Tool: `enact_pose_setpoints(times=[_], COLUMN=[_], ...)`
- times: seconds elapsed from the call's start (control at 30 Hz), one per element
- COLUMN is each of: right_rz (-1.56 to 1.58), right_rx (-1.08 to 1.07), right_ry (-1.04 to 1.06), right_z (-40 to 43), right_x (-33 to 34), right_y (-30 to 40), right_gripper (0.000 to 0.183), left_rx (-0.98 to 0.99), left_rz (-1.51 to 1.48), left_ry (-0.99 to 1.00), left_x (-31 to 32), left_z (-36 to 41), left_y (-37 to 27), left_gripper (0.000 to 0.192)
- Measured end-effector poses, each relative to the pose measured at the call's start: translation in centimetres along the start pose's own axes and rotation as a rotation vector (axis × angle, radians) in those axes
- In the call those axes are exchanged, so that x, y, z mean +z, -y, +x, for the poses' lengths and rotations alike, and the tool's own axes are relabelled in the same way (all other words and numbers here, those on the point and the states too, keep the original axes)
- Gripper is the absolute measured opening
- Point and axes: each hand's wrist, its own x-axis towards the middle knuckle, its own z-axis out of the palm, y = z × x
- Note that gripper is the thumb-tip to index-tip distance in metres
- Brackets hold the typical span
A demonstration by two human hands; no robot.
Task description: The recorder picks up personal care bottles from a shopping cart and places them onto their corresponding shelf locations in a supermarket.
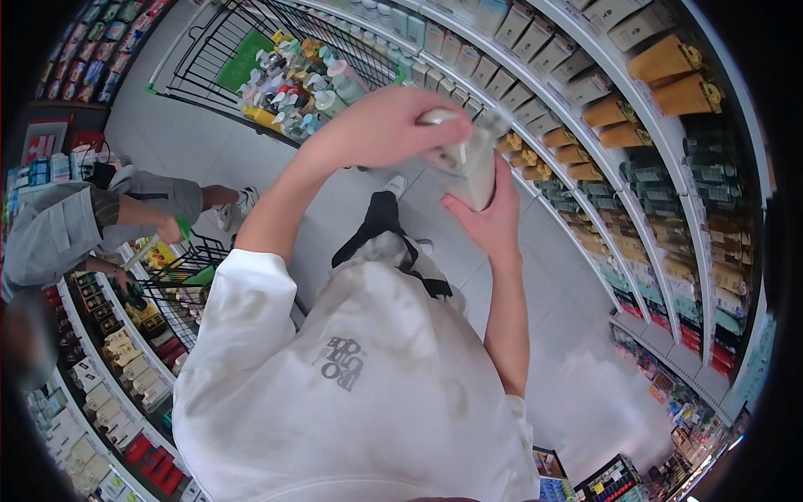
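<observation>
My left hand [395, 125] reaches in from the left and grips the upper part of a pale pump bottle [478, 166], its fingers and thumb closed about it. My right hand [492, 213] holds the same bottle from below and the right side. Motion blur and the fingers hide part of its top, so whether a second item is in my left hand is unclear. Beyond my left forearm stands a wire shopping cart [188, 69] filled with many pump bottles [295, 88] in mixed colours.
Stocked shelves [602, 141] of boxes, bottles and orange tubes [684, 94] curve along the right. At the left, another person [113, 213] grips a second cart [182, 276] beside more shelves [94, 376]. Pale floor tiles [326, 207] lie under my feet.
</observation>
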Motion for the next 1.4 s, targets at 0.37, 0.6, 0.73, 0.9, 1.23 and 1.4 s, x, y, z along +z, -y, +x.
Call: enact_pose_setpoints(times=[0.37, 0.6, 0.73, 0.9, 1.23, 1.4], right_rz=[1.016, 0.942, 0.855, 0.686, 0.576, 0.556], right_rx=[0.3, 0.349, 0.289, 0.301, 0.224, 0.242], right_ry=[-0.008, -0.026, -0.028, -0.083, -0.118, -0.161], right_z=[-5.0, -6.9, -7.3, -7.8, -9.0, -9.3], right_x=[-1.3, -0.6, -0.9, -0.6, -1.5, -1.5], right_y=[2.9, 4.2, 4.9, 3.7, 4.1, 4.0], right_gripper=[0.068, 0.062, 0.063, 0.061, 0.053, 0.053], left_rx=[-0.17, -0.177, -0.15, -0.144, -0.17, -0.123], left_rz=[-0.768, -1.096, -1.053, -1.192, -1.346, -1.388], left_ry=[0.045, -0.033, -0.017, -0.023, 0.003, 0.034], left_x=[9.7, 12.2, 12.7, 13.6, 15.3, 16.2], left_z=[-0.4, -1.3, -1.6, -1.3, -0.9, -0.4], left_y=[-1.4, -1.2, -0.6, -1.3, -2.6, -1.9], left_gripper=[0.05, 0.056, 0.067, 0.071, 0.074, 0.074])
